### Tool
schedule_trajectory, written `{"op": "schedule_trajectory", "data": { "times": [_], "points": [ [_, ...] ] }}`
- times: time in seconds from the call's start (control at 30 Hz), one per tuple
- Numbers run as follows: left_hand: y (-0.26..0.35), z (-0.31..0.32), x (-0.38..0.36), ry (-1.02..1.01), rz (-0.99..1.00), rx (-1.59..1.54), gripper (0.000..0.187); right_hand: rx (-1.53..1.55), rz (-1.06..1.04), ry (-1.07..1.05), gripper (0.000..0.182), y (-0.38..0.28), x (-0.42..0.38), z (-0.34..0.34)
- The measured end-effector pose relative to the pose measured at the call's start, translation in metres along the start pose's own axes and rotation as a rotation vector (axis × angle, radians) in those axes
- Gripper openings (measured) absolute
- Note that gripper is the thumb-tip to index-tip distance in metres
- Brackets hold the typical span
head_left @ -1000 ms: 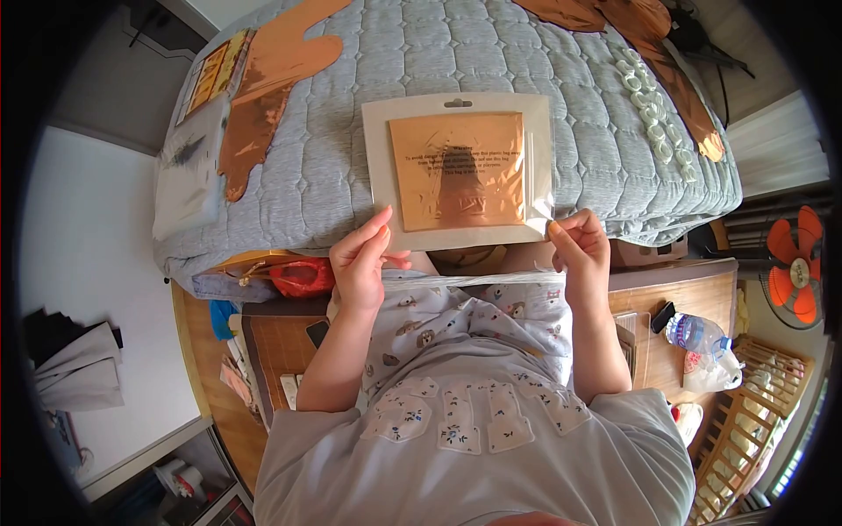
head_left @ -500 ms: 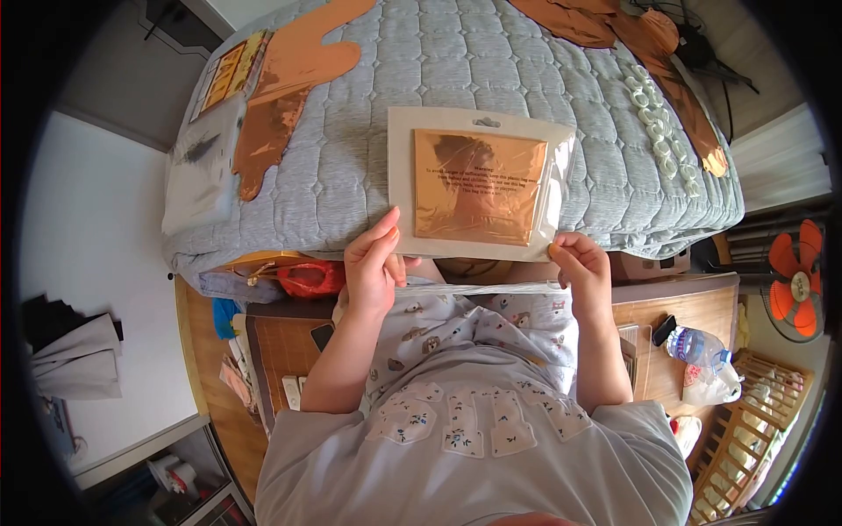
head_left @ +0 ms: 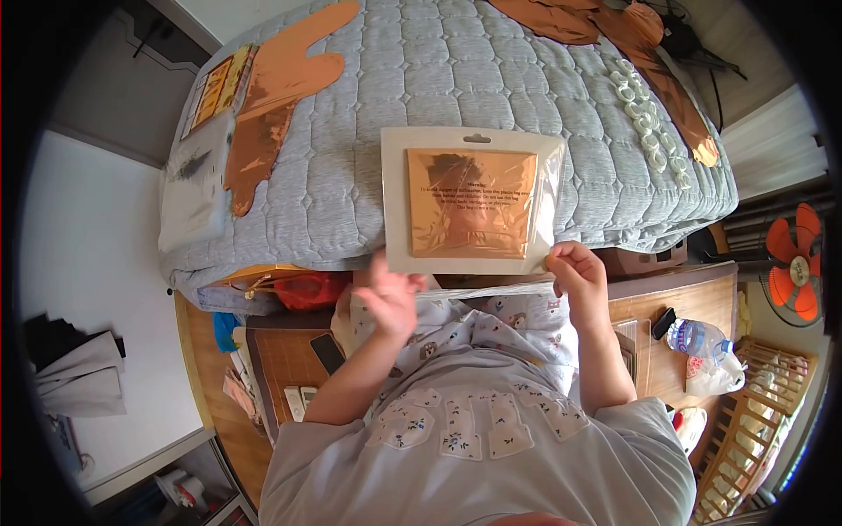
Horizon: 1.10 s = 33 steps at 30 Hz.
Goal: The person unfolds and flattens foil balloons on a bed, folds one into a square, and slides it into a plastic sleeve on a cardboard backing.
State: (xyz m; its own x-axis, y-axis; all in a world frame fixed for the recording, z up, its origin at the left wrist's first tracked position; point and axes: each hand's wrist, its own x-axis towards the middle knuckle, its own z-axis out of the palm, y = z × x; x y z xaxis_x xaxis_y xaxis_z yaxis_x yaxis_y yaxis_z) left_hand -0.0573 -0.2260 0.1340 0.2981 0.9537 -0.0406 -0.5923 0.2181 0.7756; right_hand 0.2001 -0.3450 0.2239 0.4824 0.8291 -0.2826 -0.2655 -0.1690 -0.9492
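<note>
A flat clear plastic bag (head_left: pixel 395 202) with a pale border and a hang hole holds a folded copper-coloured foil piece (head_left: pixel 469 230); dark warning print runs across it. Pinched between the fingers of my right hand (head_left: pixel 581 273) is the bag's lower right corner. My left hand (head_left: pixel 391 300), smeared by motion, is just below the bag's lower left corner with its fingers apart and nothing visible in them. The bag is tilted up over the near edge of the bed.
The quilted grey bed (head_left: pixel 351 184) bears copper foil shapes (head_left: pixel 263 131), a clear plastic sheet (head_left: pixel 195 188), a printed packet (head_left: pixel 217 88) and white ribbon rolls (head_left: pixel 649 131). On the right are a bottle (head_left: pixel 697 340), a fan (head_left: pixel 794 270) and a wooden rack (head_left: pixel 754 421).
My left hand has let go of the bag's left side and moved down and slightly right. The bag sits a little lower in view, still in my right hand.
</note>
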Motion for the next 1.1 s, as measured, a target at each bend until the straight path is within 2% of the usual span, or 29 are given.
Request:
{"op": "schedule_trajectory", "data": {
  "times": [0.07,0.1,0.17,0.2,0.27,0.3,0.37,0.43,0.5,0.53,0.57,0.63,0.67,0.73,0.77,0.83,0.87,0.9,0.93,0.97,1.03,1.07,1.1],
  "points": [
    [-0.023,0.003,-0.004,-0.242,-0.014,0.216,0.097,-0.004,0.000,-0.055,0.005,0.004,-0.004,0.007],
    [-0.026,0.003,-0.001,-0.422,-0.086,0.211,0.088,-0.009,-0.005,-0.104,0.006,0.009,-0.007,0.009],
    [-0.041,0.013,-0.010,-0.399,-0.033,0.104,0.062,0.032,-0.012,-0.206,0.009,0.017,-0.013,0.018],
    [-0.044,0.016,-0.014,-0.401,-0.038,0.102,0.062,0.066,0.053,-0.267,0.010,0.019,-0.017,0.016],
    [-0.047,0.018,-0.021,-0.196,-0.176,0.237,0.047,0.038,0.050,-0.289,0.009,0.022,-0.023,0.020],
    [-0.045,0.020,-0.018,-0.202,-0.180,0.237,0.047,0.009,0.045,-0.316,0.009,0.023,-0.026,0.021],
    [-0.035,0.018,-0.007,-0.296,-0.311,0.092,0.040,0.060,0.035,-0.320,0.010,0.029,-0.030,0.019],
    [-0.035,0.006,-0.009,-0.338,-0.278,0.121,0.039,-0.018,0.054,-0.308,0.010,0.028,-0.033,0.019],
    [-0.028,0.002,-0.010,-0.302,-0.265,0.088,0.039,0.030,0.071,-0.303,0.010,0.033,-0.036,0.017],
    [-0.019,0.009,-0.015,-0.205,-0.286,0.050,0.048,0.078,0.087,-0.300,0.010,0.036,-0.037,0.016],
    [-0.013,0.008,-0.015,-0.209,-0.289,0.050,0.048,0.079,0.086,-0.295,0.010,0.037,-0.037,0.014],
    [0.005,-0.002,-0.009,-0.188,-0.213,-0.165,0.055,0.101,0.094,-0.335,0.009,0.041,-0.038,0.007],
    [0.012,-0.003,-0.009,-0.194,-0.223,-0.166,0.055,0.103,0.094,-0.323,0.009,0.043,-0.040,0.006],
    [0.026,0.002,-0.007,-0.147,-0.060,-0.085,0.056,0.032,0.145,-0.376,0.015,0.043,-0.046,0.006],
    [0.025,-0.004,-0.009,-0.162,-0.089,-0.090,0.056,0.037,0.151,-0.344,0.015,0.042,-0.052,0.004],
    [0.016,-0.021,-0.018,-0.042,0.063,0.210,0.053,-0.642,-0.104,-0.180,0.023,0.012,-0.060,0.007],
    [0.009,-0.051,-0.021,-0.041,0.040,0.267,0.052,-0.780,0.018,-0.010,0.038,-0.002,-0.067,0.006],
    [0.000,-0.072,-0.021,-0.044,0.016,0.326,0.050,-0.908,-0.412,0.224,0.052,0.008,-0.070,-0.001],
    [-0.003,-0.049,-0.025,-0.087,0.110,0.438,0.052,-0.855,-0.519,0.287,0.059,-0.002,-0.074,-0.003],
    [-0.001,-0.037,-0.029,-0.132,0.068,0.427,0.052,-0.804,-0.626,0.351,0.067,-0.018,-0.079,-0.006],
    [0.006,-0.011,-0.040,-0.616,-0.026,0.674,0.061,-0.899,-0.572,0.153,0.077,-0.037,-0.088,-0.019],
    [0.003,0.008,-0.040,-0.699,0.013,0.754,0.070,-0.945,-0.534,-0.062,0.077,-0.028,-0.087,-0.036],
    [-0.001,0.009,-0.045,-0.765,-0.093,0.760,0.070,-1.028,-0.377,-0.216,0.078,-0.025,-0.092,-0.052]
  ]
}}
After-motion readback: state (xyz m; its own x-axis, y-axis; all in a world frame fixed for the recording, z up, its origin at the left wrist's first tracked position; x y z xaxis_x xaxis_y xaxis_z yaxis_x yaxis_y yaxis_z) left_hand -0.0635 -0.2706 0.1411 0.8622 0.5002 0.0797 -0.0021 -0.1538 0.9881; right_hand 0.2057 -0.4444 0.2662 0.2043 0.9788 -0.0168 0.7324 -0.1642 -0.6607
